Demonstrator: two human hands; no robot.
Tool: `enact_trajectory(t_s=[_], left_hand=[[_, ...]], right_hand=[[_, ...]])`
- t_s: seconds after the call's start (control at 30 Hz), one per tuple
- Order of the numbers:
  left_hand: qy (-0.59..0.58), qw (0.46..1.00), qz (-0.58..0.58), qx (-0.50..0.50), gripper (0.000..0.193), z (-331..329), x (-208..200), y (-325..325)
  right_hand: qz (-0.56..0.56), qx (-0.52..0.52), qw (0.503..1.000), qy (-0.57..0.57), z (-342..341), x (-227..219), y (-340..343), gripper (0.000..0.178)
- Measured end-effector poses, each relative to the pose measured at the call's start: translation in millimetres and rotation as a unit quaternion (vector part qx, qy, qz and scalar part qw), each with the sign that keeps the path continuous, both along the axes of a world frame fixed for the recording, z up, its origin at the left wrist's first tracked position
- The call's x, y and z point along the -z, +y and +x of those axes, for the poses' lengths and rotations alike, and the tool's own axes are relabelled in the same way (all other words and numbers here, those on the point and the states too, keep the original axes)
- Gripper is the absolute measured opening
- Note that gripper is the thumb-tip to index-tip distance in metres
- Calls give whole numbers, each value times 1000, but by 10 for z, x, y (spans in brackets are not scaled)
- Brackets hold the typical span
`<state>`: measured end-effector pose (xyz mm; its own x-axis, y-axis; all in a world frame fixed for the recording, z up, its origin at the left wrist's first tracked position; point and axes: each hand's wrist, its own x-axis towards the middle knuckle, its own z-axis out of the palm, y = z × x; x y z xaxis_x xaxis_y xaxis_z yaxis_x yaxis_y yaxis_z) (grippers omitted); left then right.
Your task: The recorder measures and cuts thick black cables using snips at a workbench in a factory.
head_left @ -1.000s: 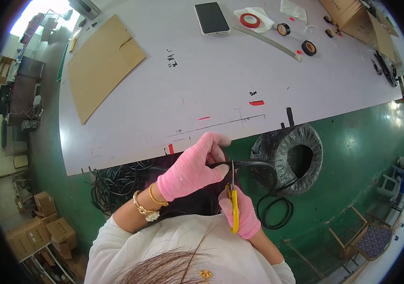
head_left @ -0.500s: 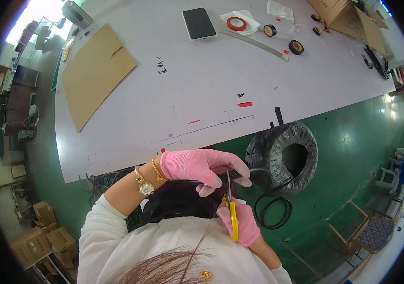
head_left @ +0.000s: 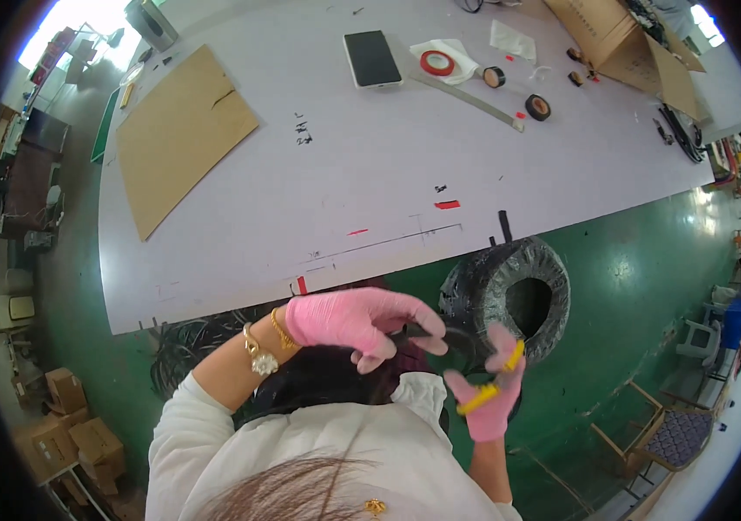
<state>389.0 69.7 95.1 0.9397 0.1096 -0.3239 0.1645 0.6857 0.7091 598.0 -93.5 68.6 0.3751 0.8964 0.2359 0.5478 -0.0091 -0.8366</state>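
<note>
The left hand (head_left: pixel 362 321) in a pink glove is closed on a black cable (head_left: pixel 440 334) — just off the near edge of the white worktop (head_left: pixel 318 200). The right hand (head_left: pixel 488 399) grips yellow-handled cutters (head_left: pixel 494 382), blurred, just beside the cable. Behind them, a wrapped black cable coil (head_left: pixel 509 295) sits on the green floor (head_left: pixel 640 286).

Workshop or small factory floor: green painted concrete floor (head_left: pixel 648 260), one large white worktable (head_left: pixel 344 200) marked with red and black tape strips. On it lie tape rolls (head_left: pixel 537 107), a sheet of brown cardboard (head_left: pixel 181 135) and an open carton (head_left: pixel 622 39); a wrapped coil of black cable (head_left: pixel 509 295) sits on the floor beside it. Stacked cardboard boxes (head_left: pixel 75 425) and stools (head_left: pixel 674 434) stand around the edges.
</note>
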Motion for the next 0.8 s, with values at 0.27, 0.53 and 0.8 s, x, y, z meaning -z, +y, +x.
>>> enact_trajectory(t_s=[0.27,0.53,0.8], left_hand=[[317,867,127,-362,58,-1821,-329,-776],[215,811,369,-399,52,-1363,-281,-1125],[290,598,456,-592,26,-1214,-178,-711]], right_hand=[[-147,-165,729,648,-310,485,390,24],[-15,-445,871,206,-1205,88,745,33],[-100,-350,914,178,-1404,-25,734,35]])
